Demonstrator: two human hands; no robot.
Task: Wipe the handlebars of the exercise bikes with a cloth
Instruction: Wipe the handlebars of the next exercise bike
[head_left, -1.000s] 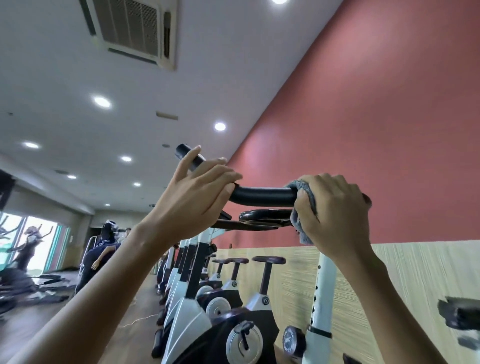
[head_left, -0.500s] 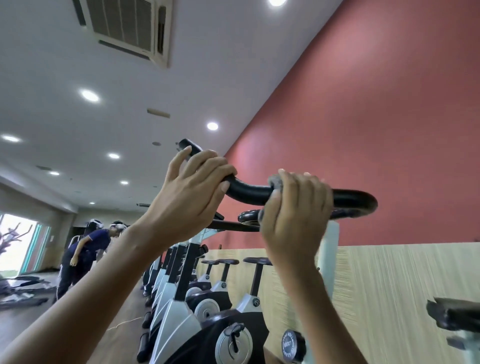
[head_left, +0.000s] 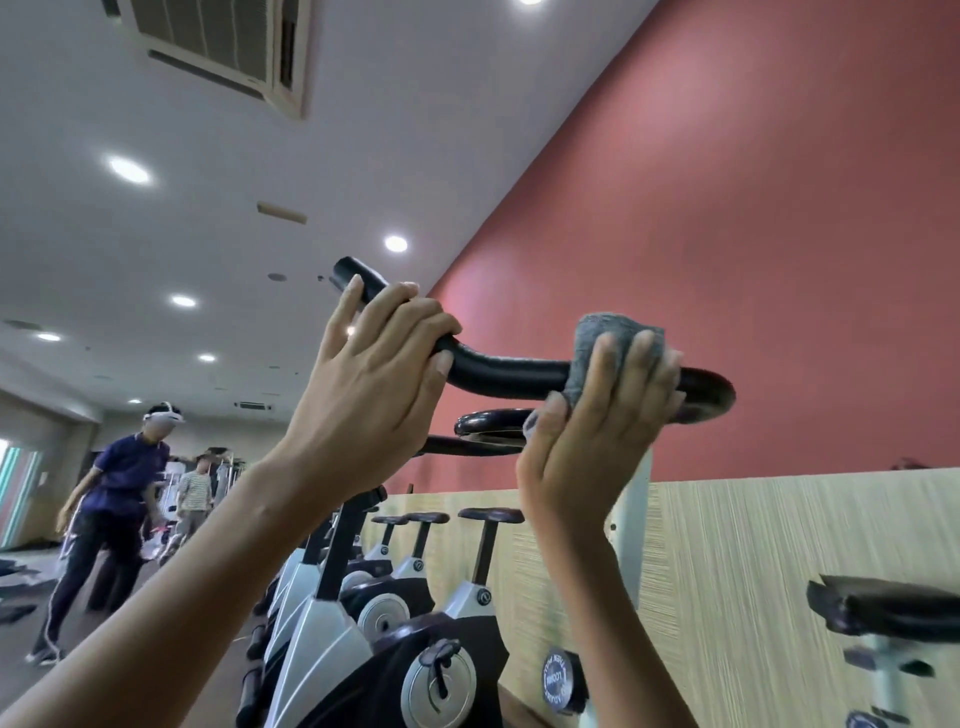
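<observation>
- Handlebar (head_left: 509, 371): black, curved tube, seen from below against the red wall (head_left: 753, 208). It sits on a pale post (head_left: 631, 512) that drops out of view behind the right forearm.
- Left hand (head_left: 374, 384): fingers curled over the bar at its upward bend, one finger lifted straight beside the tube. It holds nothing but the bar. Judged purpose: it braces the bar so it does not swing under rubbing pressure.
- Right hand (head_left: 597, 447): closed round the grey cloth (head_left: 608, 338), fingers over the top and thumb underneath, with the cloth between palm and tube.
- The cloth is bunched and wrapped over the bar, near its right-hand loop and well apart from the left hand. Wrapped like this, it probably cleans the top and underside in one pass.
- Bare black tube shows between the two hands and past the cloth at the loop end. Which stretches are already clean cannot be told.
- Row of bikes (head_left: 363, 597) runs away along the wood-panelled lower wall, presumably next in line. A dark saddle (head_left: 883, 608) sits at lower right.
- Writing: a round dial (head_left: 557, 678) low on the near bike carries curved white lettering, inverted and too blurred to read. No brand is legible anywhere.
- A person (head_left: 119, 519) wearing a headset stands far left, well apart.
</observation>
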